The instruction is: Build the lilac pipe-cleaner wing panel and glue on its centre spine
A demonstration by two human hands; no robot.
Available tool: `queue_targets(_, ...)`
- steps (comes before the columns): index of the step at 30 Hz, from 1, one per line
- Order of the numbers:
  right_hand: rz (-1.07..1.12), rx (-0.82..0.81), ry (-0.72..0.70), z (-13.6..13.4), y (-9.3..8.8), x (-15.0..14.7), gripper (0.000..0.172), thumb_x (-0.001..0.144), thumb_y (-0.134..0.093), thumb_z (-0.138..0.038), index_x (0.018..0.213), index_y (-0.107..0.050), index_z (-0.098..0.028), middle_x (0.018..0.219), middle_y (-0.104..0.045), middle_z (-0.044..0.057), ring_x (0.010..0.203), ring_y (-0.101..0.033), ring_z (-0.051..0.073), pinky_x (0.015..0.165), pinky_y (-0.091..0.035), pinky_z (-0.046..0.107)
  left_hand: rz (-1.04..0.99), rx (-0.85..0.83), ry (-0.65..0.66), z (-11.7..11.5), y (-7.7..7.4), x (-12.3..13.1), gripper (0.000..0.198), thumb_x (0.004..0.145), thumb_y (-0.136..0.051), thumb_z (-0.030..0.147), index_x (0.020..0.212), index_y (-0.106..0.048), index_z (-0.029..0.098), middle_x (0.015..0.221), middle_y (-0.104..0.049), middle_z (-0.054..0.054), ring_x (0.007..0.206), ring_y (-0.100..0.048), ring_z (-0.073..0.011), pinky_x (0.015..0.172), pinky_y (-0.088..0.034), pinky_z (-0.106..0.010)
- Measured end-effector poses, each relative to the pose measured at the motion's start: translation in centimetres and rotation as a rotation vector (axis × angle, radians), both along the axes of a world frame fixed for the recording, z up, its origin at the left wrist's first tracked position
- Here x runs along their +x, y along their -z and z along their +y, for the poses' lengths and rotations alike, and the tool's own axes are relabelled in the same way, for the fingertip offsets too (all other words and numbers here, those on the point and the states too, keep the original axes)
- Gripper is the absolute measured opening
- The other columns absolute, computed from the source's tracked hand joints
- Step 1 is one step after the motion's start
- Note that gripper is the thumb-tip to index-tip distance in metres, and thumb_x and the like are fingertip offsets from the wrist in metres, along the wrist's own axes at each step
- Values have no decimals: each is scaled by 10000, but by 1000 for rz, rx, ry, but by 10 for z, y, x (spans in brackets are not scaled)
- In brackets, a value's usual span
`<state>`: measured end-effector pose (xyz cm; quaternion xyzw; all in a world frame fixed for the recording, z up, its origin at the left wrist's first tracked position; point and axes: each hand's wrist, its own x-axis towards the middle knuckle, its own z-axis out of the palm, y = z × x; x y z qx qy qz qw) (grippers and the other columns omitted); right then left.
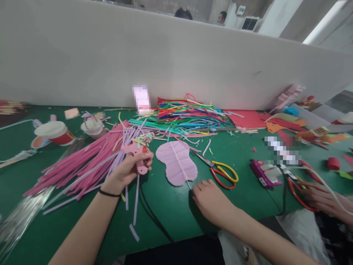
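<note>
My left hand (132, 167) is wrapped round a pink glue gun (141, 167) with a dark cord running down from it. A lilac petal-like shape (178, 163) with a raised middle strip lies on the green table (165, 217). My right hand (211, 200) is closed at the lower end of the thin stem (189, 185) that comes out of this shape; the fingertips are partly hidden. Scissors (223, 173) with red and yellow handles rest half open just right of the shape. Lilac strips (136, 202) lie under and below my left hand.
Pink strips (79, 165) spread at the left beside paper cups (55, 132). A multicoloured pile (187, 116) lies against the white partition (165, 59). At the right are a purple power block (264, 173) and another person's hand (322, 198) near red-handled scissors.
</note>
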<state>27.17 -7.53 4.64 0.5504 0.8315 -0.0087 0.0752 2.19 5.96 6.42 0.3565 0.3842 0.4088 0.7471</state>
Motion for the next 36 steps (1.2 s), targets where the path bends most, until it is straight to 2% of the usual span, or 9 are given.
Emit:
queue_targets(3,-54,-73,-33,-4,-3,21,175,777,-575,-45,876,-667,-156,833,-693,90,815,-614,262,712,-342,371,-8,-22,-61,4,5,1,318,647,-784,213,570,-480,158,474,-457,60,431,-405,-56,399,-373,-171)
queue_targets(6,-60,-95,5,-2,-6,38,190,792,-571,-43,873,-676,-180,841,-694,74,841,-629,266,725,-363,367,-6,-46,-131,6,9,3,424,676,-759,189,482,-382,177,369,-324,84,363,-289,-40,355,-295,-162)
queue_targets(10,-91,-80,81,13,-22,43,86,850,-599,-159,857,-685,-168,854,-695,95,888,-641,284,749,-398,360,-33,-59,-54,1,8,-7,345,668,-800,240,560,-484,152,485,-456,48,452,-414,-61,409,-388,-167)
queue_targets(12,-99,-34,84,27,-35,38,117,872,-598,-224,840,-685,-152,860,-693,113,898,-642,284,759,-412,353,-28,-36,-50,-3,7,-18,291,656,-815,247,636,-545,140,587,-540,15,510,-480,-79,436,-432,-178)
queue_targets(17,90,41,-47,91,-53,17,185,929,-507,-227,886,-680,-175,868,-694,73,846,-641,201,712,-414,280,-153,64,-362,-13,8,-45,185,710,-743,154,698,-558,142,633,-546,22,460,-439,-45,411,-407,-140)
queue_targets(21,293,36,-215,165,-37,-16,163,921,-542,-223,968,-688,-168,951,-710,74,910,-633,191,751,-413,275,-246,21,-513,-17,10,-56,122,787,-636,99,704,-551,129,645,-539,13,450,-431,-38,398,-400,-127)
queue_targets(26,398,89,-382,233,-13,-85,175,906,-586,-189,1060,-668,-168,960,-697,69,917,-614,177,780,-416,276,-356,-80,-506,-18,10,-59,132,827,-563,60,711,-537,117,644,-509,13,448,-410,-26,382,-369,-101)
queue_targets(31,213,345,-636,260,5,-134,238,977,-432,-167,1061,-654,-184,1015,-651,103,951,-562,194,803,-399,315,-385,-62,-509,-17,12,-61,136,828,-559,57,704,-550,111,645,-512,11,449,-407,-27,378,-376,-101)
queue_targets(36,6,396,-843,269,10,-149,222,977,-435,-179,1025,-652,-174,1041,-642,120,952,-559,218,771,-413,343,-423,-36,-483,-20,8,-63,178,822,-572,62,655,-539,112,635,-499,17,449,-408,-23,376,-385,-99)
